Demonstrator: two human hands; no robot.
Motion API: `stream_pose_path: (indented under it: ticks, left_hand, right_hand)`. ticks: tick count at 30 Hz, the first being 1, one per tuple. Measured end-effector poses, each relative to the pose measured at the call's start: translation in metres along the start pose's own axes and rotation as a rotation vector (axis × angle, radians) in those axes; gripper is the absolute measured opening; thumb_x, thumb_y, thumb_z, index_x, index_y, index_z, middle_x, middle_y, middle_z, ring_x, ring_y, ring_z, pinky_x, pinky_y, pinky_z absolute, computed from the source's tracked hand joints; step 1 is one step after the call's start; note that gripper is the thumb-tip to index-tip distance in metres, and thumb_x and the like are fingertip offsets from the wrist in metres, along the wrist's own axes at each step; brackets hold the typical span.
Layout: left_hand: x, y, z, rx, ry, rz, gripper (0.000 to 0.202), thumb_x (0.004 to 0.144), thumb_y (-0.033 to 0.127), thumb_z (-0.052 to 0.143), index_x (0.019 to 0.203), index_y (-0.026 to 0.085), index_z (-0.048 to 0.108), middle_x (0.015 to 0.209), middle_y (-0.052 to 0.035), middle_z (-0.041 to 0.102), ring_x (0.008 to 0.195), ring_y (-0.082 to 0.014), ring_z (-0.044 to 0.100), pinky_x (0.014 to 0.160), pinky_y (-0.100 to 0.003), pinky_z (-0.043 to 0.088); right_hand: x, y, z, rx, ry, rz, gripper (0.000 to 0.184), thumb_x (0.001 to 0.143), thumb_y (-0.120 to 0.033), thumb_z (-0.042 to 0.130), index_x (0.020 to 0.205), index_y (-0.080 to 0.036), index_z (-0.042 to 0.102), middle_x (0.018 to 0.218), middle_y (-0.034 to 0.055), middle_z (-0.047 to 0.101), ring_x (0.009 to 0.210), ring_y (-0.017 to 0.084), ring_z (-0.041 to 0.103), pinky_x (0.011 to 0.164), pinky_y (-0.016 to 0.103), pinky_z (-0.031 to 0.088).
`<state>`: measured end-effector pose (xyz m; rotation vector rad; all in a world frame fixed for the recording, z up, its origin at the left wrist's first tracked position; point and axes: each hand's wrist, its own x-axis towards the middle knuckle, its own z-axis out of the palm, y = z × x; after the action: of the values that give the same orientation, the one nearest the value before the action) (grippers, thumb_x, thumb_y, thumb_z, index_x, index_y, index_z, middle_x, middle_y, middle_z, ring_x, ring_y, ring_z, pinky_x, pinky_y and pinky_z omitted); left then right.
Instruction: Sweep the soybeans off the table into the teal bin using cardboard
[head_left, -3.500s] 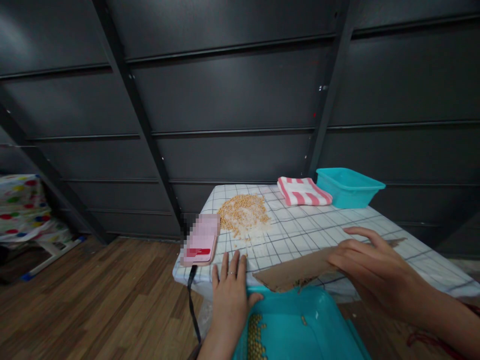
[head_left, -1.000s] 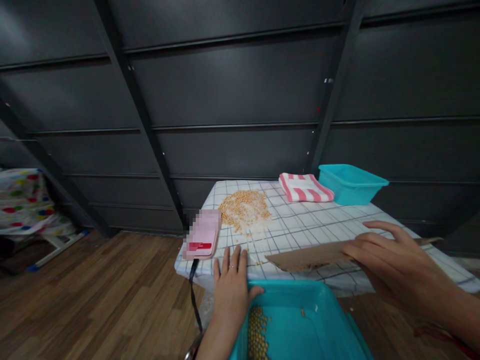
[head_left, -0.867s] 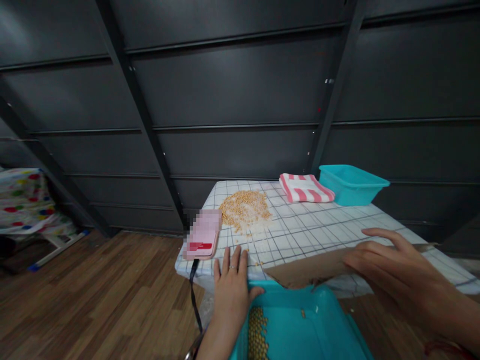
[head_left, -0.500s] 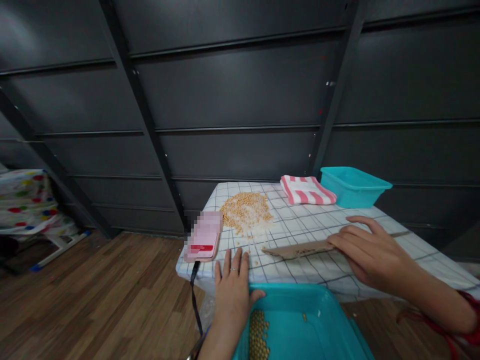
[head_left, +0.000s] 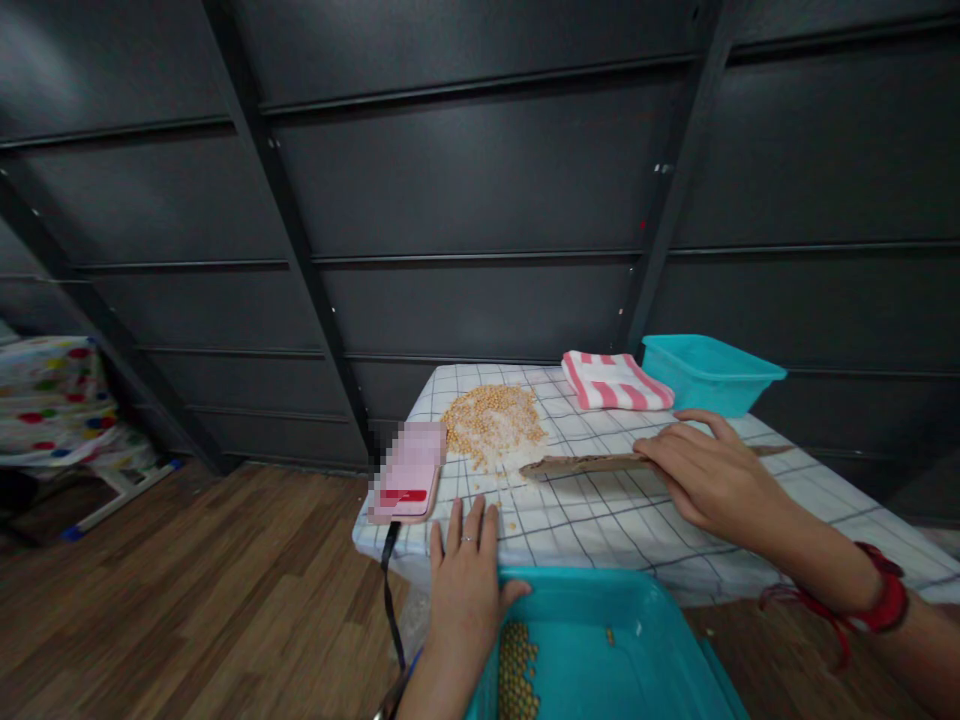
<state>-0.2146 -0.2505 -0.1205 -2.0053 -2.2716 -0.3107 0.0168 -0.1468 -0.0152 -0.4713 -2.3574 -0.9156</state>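
My right hand (head_left: 705, 475) pinches a flat strip of brown cardboard (head_left: 585, 465) by its upper edge, just above the checked cloth. The strip's left end is close to a pile of yellow soybeans mixed with white grains (head_left: 495, 420). A few loose beans lie between the pile and the near table edge. My left hand (head_left: 466, 570) rests with spread fingers at the near edge of the table, its thumb over the rim of a teal plastic basin (head_left: 600, 578). Inside that basin, greenish beans (head_left: 516, 670) are gathered at the left.
A pink phone (head_left: 411, 470) with a black cable (head_left: 388, 590) lies at the table's left edge. Farther back are a folded pink-and-white striped towel (head_left: 619, 382) and a second teal basin (head_left: 712, 375). A dark panelled wall (head_left: 480, 180) stands behind the checked tablecloth (head_left: 600, 520).
My right hand has moved forward and slightly left with the cardboard, bringing it nearer the pile. My left hand and the basin have stayed in place.
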Motion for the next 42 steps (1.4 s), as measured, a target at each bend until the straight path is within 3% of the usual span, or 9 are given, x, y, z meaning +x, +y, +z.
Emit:
stream_pose_path:
  ticks: [9,21,27,34,42]
  left_hand:
    - [0.001,0.001,-0.005,-0.03,-0.065,-0.029,0.075,0.067,0.047,0.064,0.13,0.018,0.037,0.139,-0.0108,0.037,0.13,-0.0323,0.026,0.103,-0.055,0.026]
    - [0.001,0.001,-0.006,-0.043,-0.067,-0.02,0.075,0.067,0.048,0.064,0.131,0.017,0.036,0.14,-0.0114,0.035,0.13,-0.0327,0.024,0.103,-0.056,0.026]
    - [0.001,0.001,-0.005,-0.03,-0.069,-0.022,0.078,0.066,0.049,0.065,0.131,0.018,0.036,0.14,-0.0104,0.034,0.13,-0.0333,0.025,0.103,-0.057,0.026]
    - [0.001,0.001,-0.005,-0.026,-0.073,-0.024,0.079,0.065,0.049,0.065,0.131,0.017,0.034,0.14,-0.0107,0.034,0.13,-0.0329,0.024,0.103,-0.057,0.026]
    - [0.002,0.001,-0.007,-0.058,-0.117,-0.029,0.081,0.067,0.051,0.063,0.132,0.018,0.031,0.142,-0.0084,0.03,0.131,-0.0327,0.02,0.104,-0.057,0.022]
  right_hand:
    - [-0.001,-0.006,-0.01,0.074,-0.01,-0.063,0.028,0.073,0.001,0.036,0.087,-0.014,0.054,0.068,0.004,0.06,0.065,0.017,0.053,0.08,0.04,0.039]
    - [-0.011,-0.019,-0.025,0.156,-0.097,-0.001,0.027,0.074,0.0,0.034,0.081,-0.017,0.053,0.067,0.001,0.06,0.062,0.015,0.054,0.085,0.041,0.033]
    - [-0.01,-0.024,-0.026,0.249,-0.072,0.041,0.028,0.073,-0.001,0.033,0.083,-0.02,0.052,0.067,-0.0015,0.059,0.062,0.013,0.053,0.087,0.036,0.031]
    - [0.002,-0.031,-0.025,0.205,-0.039,0.017,0.024,0.076,0.0,0.034,0.08,-0.017,0.05,0.065,0.0003,0.06,0.059,0.013,0.052,0.086,0.036,0.032]
    - [-0.004,-0.03,-0.027,0.271,-0.085,0.019,0.028,0.076,0.001,0.031,0.083,-0.02,0.048,0.067,-0.0018,0.058,0.062,0.013,0.052,0.087,0.036,0.029]
